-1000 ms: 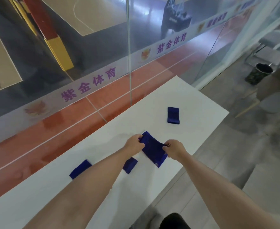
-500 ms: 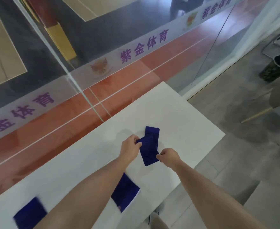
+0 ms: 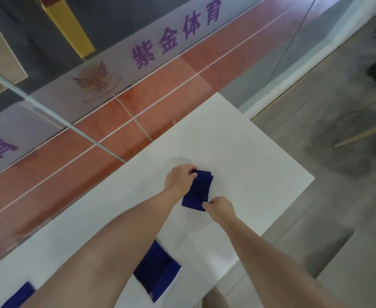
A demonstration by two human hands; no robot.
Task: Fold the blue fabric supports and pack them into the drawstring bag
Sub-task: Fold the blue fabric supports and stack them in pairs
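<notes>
Mid-fold: left hand (image 3: pixel 179 180) and right hand (image 3: pixel 219 204) grips pinching 1 blue support (image 3: pixel 197 191); 2 more (image 3: pixel 158 268) behind grips on bench (image 3: pixel 238 138); bag unseen.

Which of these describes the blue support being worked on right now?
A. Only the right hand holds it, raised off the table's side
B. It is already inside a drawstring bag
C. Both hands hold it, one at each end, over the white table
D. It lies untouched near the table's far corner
C: the left hand pinches the far end of the blue support and the right hand pinches its near end, above the white table.
</notes>
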